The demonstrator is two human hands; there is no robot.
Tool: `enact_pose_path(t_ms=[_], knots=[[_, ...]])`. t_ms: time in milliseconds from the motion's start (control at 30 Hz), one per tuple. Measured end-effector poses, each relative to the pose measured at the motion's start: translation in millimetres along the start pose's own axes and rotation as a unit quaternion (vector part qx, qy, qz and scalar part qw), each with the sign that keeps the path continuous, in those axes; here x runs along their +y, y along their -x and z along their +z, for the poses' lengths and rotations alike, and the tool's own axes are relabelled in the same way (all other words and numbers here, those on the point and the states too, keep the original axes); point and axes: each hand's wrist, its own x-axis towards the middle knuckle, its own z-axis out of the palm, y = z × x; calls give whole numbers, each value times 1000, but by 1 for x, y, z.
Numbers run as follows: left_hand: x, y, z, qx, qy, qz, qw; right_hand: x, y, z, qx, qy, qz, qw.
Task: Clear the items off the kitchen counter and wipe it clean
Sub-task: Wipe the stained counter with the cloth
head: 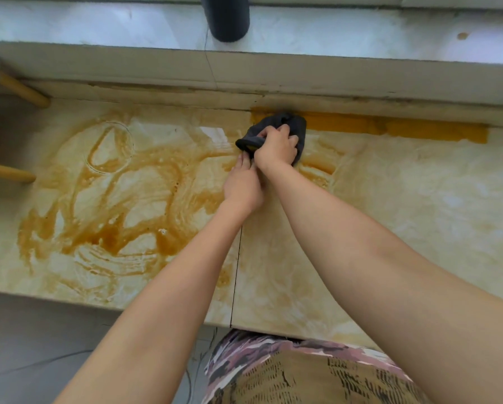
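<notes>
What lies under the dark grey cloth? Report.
The cream marble counter, where the orange strip at its back ends. The patch itself is hidden by the dark grey cloth and the right hand gripping it.

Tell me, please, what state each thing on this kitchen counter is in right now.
Counter: smeared with brown liquid on its left half, far cleaner on its right.
Cloth: bunched up, pressed to the counter by the back wall.
Right hand: fingers curled round the cloth.
Left hand: fingers straight, lying beside the cloth.
Dark cylinder: standing on the back ledge.
</notes>
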Motion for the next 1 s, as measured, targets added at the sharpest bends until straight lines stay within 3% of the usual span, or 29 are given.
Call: enact_pose_path(t_ms=[167,333,467,733,1000], knots=[[15,8,5,-8,17,-1,1000,12,1,-9,-2,7,-13,1000],[48,35,18,-28,1,68,997,62,0,-46,21,2,54,998],[58,59,31,-31,6,45,999,98,-3,-74,36,-7,98,994],[40,108,54,-36,18,-26,999,94,41,-64,-15,-11,44,999],[41,145,62,-34,26,-31,999,120,111,-42,-42,32,-13,999]])
